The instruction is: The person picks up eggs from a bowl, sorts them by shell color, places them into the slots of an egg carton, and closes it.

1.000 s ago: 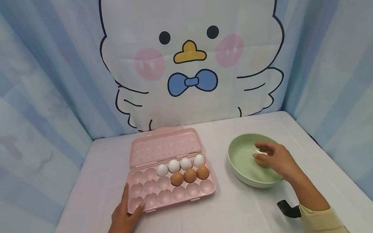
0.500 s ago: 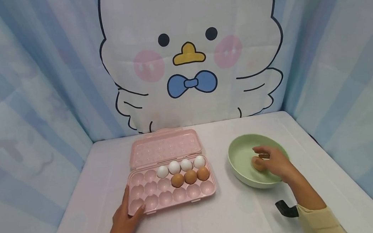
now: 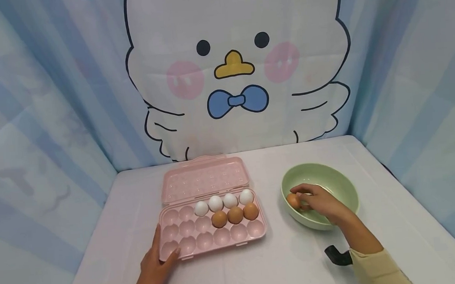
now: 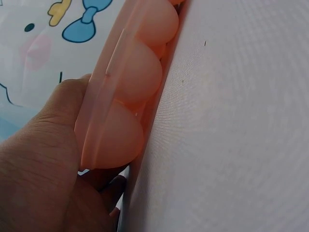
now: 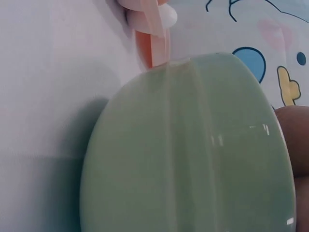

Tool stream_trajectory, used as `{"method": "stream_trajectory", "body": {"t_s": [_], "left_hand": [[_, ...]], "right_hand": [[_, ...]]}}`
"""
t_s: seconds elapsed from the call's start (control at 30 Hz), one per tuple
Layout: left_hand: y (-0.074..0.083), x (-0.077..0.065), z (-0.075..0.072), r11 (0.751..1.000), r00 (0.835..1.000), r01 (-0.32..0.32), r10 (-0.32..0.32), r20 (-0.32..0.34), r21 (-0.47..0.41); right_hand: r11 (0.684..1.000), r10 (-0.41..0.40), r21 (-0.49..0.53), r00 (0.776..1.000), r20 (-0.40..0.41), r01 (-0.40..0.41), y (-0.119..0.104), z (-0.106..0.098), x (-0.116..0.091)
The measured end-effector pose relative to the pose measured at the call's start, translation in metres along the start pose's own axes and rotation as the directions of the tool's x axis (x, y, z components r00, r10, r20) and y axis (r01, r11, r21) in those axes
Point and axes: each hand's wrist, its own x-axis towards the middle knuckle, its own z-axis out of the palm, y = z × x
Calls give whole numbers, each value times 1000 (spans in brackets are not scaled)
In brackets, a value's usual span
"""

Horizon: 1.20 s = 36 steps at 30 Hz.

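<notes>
A pink egg carton (image 3: 194,241) lies with its lid folded back, white eggs (image 3: 215,203) along its back row and 3 brown eggs (image 3: 235,215) in the middle row. My left hand (image 3: 154,266) grips the carton's front left corner, thumb over the rim; the left wrist view shows fingers below the carton's rounded cups (image 4: 116,137). Inside a green bowl (image 3: 341,185), my right hand (image 3: 321,201) holds a brown egg (image 3: 293,201) against the bowl's left side. Only the bowl's outer wall (image 5: 183,145) and part of the right hand (image 5: 294,140) show in the right wrist view.
Behind the white-covered table (image 3: 274,260) hangs a cloth backdrop (image 3: 238,128) with a cartoon bird. Striped blue cloth (image 3: 424,104) encloses the sides. A black piece (image 3: 338,255) juts out beside the right sleeve (image 3: 376,267).
My right hand has moved left across the bowl with the brown egg, from the bowl's middle to its left side. The left hand stays at the carton corner.
</notes>
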Motion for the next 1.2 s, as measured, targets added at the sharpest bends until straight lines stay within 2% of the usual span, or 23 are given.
{"method": "stream_trajectory", "body": {"t_s": [0.13, 0.27, 0.57, 0.8, 0.93, 1.2], "left_hand": [[1, -1, 0, 1000, 1000, 2, -2, -1, 4], [2, -1, 0, 1000, 1000, -8, 8, -6, 9], [1, -1, -1, 1000, 1000, -15, 15, -4, -2], [2, -1, -1, 1000, 1000, -15, 15, 0, -3], [1, -2, -1, 1000, 1000, -29, 29, -2, -9], [2, -2, -1, 1000, 1000, -17, 17, 3, -6]], "right_hand": [[998, 1, 63, 1000, 20, -2, 0, 0, 0], [995, -40, 94, 999, 24, 37, -3, -3, -2], [996, -72, -54, 997, 36, 74, -9, -3, -7], [991, -120, -59, 993, 10, 120, -15, -2, -14], [983, -184, -28, 983, 17, 184, -24, 1, -19], [947, -318, -13, 943, 98, 321, -43, 20, -17]]}}
